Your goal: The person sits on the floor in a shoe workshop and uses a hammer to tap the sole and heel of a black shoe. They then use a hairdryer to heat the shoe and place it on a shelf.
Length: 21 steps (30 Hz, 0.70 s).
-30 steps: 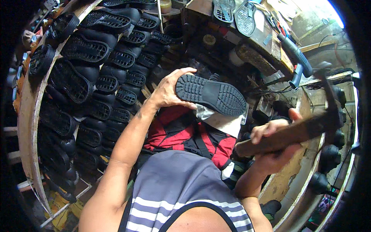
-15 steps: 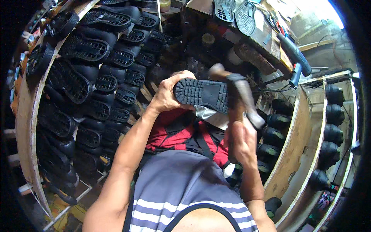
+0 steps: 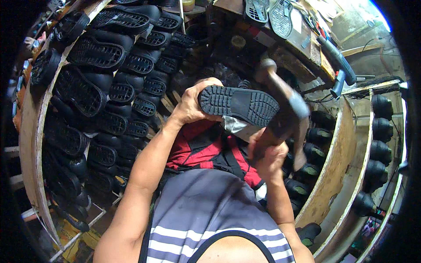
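Observation:
In the middle, a black shoe (image 3: 240, 103) is held sole up, its treaded underside facing me. My left hand (image 3: 192, 103) is closed around one end of it, with some of the fingers hidden behind. My right hand (image 3: 271, 161) grips the handle of a hammer (image 3: 297, 105), smeared by motion. The hammer's long head is raised just right of the sole's far end, apart from it as far as I can tell. Something silvery white (image 3: 234, 125) shows below the shoe, over red and black trousers (image 3: 197, 147).
A rack (image 3: 31, 131) at left holds rows of black soled shoes (image 3: 98, 52). More dark shoes (image 3: 380, 127) line shelves on the right. On a wooden workbench (image 3: 302, 48) at the back lie two pale soles (image 3: 280, 19); a grey heat-gun-like tool (image 3: 337, 59) is at its corner.
The hammer has swung to the right, uncovering the right end of the sole. My right hand has shifted slightly, while my left hand and the shoe stay almost in place.

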{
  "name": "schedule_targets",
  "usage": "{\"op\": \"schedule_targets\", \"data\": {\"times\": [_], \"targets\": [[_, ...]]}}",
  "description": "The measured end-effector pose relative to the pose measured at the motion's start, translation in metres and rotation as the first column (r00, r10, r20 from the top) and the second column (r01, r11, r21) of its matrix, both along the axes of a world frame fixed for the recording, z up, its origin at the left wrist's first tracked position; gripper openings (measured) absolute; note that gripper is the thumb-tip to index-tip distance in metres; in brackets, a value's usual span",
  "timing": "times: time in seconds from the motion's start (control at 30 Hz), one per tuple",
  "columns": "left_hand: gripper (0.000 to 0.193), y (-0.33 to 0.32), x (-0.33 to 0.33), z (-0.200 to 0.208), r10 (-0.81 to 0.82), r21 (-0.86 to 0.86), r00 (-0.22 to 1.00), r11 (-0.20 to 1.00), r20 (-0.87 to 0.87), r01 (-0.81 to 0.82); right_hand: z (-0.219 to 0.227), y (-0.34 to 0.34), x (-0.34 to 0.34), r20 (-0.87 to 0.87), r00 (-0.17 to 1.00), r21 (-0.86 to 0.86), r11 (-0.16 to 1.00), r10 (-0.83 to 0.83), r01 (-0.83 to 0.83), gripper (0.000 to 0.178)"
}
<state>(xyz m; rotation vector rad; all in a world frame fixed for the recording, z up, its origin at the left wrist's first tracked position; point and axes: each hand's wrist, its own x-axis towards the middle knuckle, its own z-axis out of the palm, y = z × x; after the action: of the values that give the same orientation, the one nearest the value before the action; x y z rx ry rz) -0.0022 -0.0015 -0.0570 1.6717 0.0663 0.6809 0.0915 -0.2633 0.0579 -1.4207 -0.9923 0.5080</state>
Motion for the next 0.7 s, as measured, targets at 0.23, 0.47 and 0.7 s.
{"op": "schedule_targets", "data": {"times": [0.23,0.47,0.7], "targets": [[0.091,0.007,0.002,0.006,0.021,0.001,0.974,1.0,-0.227,-0.021,-0.004,0.019,-0.005,-0.127,0.988,-0.387,0.922,-0.089,0.033,0.049],[0.085,0.019,0.013,0.007,-0.087,-0.159,0.98,0.986,-0.181,0.058,-0.006,0.01,-0.013,0.107,0.994,-0.532,0.846,0.021,0.039,0.048],[0.084,0.029,0.022,0.01,-0.112,-0.154,0.95,0.986,-0.293,0.069,-0.028,-0.03,-0.005,-0.205,0.969,-0.584,0.811,-0.136,-0.01,0.058]]}}
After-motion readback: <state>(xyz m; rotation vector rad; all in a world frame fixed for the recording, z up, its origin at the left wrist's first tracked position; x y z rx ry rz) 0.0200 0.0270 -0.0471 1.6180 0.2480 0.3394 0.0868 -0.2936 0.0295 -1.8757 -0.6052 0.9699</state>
